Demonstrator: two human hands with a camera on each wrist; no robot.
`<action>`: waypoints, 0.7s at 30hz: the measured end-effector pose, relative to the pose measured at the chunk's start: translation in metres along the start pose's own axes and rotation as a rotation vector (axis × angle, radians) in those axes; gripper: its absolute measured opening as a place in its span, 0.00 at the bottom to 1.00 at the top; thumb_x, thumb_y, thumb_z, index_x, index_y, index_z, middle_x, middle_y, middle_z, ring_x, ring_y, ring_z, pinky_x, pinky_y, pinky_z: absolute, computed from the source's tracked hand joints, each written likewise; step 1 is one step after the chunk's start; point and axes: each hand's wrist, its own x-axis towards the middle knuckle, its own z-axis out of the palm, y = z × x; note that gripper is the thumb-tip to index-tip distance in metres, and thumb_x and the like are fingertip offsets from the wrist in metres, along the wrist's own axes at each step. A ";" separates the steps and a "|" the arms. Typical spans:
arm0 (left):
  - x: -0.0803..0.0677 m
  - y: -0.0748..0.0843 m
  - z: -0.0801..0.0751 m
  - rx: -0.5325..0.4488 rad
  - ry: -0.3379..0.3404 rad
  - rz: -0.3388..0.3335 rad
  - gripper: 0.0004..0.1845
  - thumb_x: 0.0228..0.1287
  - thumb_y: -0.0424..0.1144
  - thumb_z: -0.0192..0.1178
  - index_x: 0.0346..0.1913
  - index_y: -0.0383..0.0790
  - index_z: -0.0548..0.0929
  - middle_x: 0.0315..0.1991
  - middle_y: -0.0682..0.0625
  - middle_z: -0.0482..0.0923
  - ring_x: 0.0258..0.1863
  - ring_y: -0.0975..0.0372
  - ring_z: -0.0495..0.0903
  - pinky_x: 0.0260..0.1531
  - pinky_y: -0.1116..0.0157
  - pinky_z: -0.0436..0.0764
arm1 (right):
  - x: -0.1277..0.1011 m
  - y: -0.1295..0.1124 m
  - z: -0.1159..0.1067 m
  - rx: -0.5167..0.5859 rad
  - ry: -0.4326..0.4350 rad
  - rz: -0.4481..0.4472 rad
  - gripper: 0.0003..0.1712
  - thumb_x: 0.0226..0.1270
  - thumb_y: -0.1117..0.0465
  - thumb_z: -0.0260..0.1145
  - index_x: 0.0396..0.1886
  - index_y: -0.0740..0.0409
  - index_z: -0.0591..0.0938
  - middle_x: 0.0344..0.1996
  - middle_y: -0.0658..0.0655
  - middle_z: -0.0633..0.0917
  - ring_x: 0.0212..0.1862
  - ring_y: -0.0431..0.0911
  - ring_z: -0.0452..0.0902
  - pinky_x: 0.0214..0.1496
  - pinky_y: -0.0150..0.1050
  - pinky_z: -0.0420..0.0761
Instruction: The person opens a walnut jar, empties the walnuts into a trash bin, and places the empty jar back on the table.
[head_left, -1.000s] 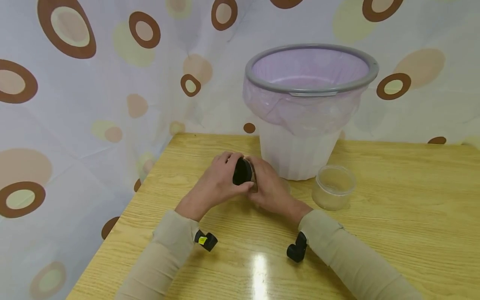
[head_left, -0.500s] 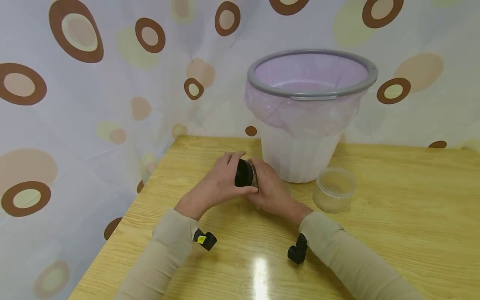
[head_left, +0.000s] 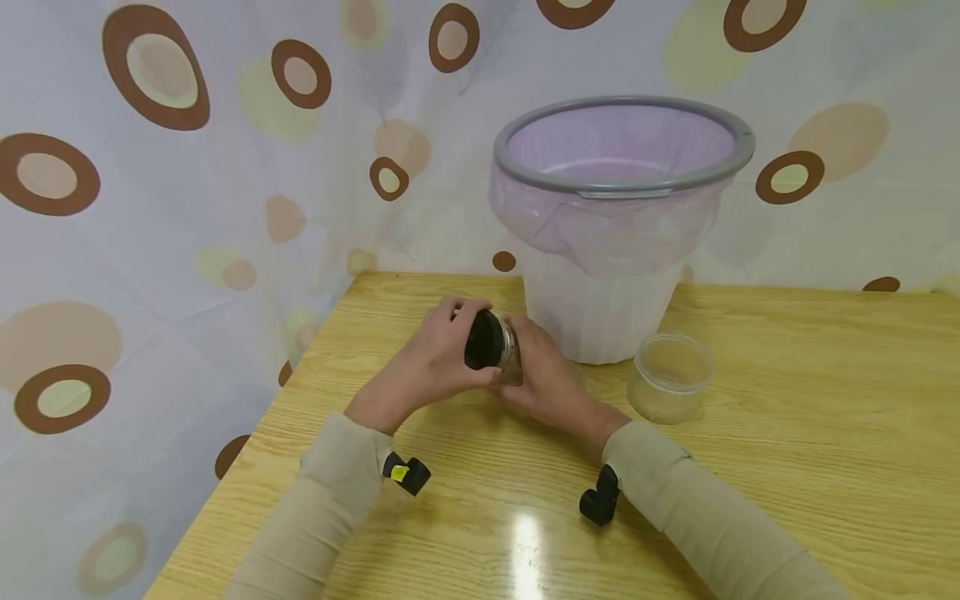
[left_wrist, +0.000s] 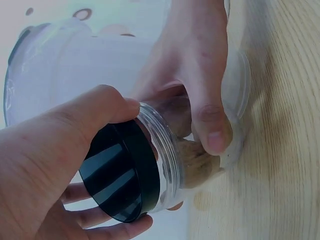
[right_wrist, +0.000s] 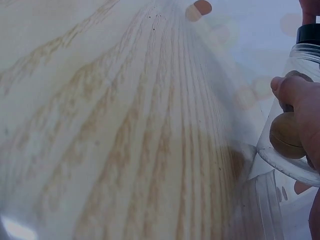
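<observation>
The clear jar (left_wrist: 186, 161), tilted at the near left of the white bin (head_left: 596, 312), shows more threaded neck (left_wrist: 165, 150) than a moment earlier beside the black lid (head_left: 483, 342), left grip (head_left: 437, 360) curled round the lid, right grip (head_left: 552, 377) round the jar.

The jar lid (left_wrist: 117, 175) looks like glossy plastic, the jar (left_wrist: 170, 150) shiny clear plastic, the bin liner (head_left: 600, 223) thin wrinkled film, the surface (head_left: 825, 417) glossy grained wood.

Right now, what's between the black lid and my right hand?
The threaded neck of the clear jar lies between the black lid and your right hand; the left wrist view shows it.
</observation>
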 end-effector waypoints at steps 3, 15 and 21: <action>0.001 0.002 -0.001 0.010 -0.033 -0.008 0.42 0.51 0.49 0.74 0.68 0.43 0.67 0.59 0.40 0.68 0.54 0.49 0.74 0.51 0.55 0.81 | -0.001 0.001 0.000 -0.013 0.000 -0.006 0.49 0.58 0.52 0.75 0.71 0.67 0.60 0.63 0.62 0.71 0.63 0.55 0.70 0.67 0.50 0.72; 0.000 -0.002 -0.004 -0.020 -0.033 -0.069 0.42 0.55 0.51 0.71 0.70 0.40 0.66 0.59 0.41 0.70 0.53 0.51 0.77 0.52 0.55 0.82 | -0.001 0.000 0.000 -0.006 -0.014 0.028 0.52 0.55 0.53 0.77 0.72 0.64 0.58 0.64 0.62 0.71 0.65 0.55 0.69 0.69 0.51 0.71; -0.001 -0.006 -0.011 -0.041 -0.031 -0.125 0.44 0.57 0.54 0.69 0.74 0.43 0.63 0.64 0.41 0.68 0.57 0.50 0.75 0.54 0.53 0.80 | 0.002 0.000 0.001 0.027 -0.015 0.041 0.51 0.55 0.53 0.78 0.72 0.61 0.60 0.62 0.60 0.72 0.63 0.52 0.70 0.67 0.50 0.72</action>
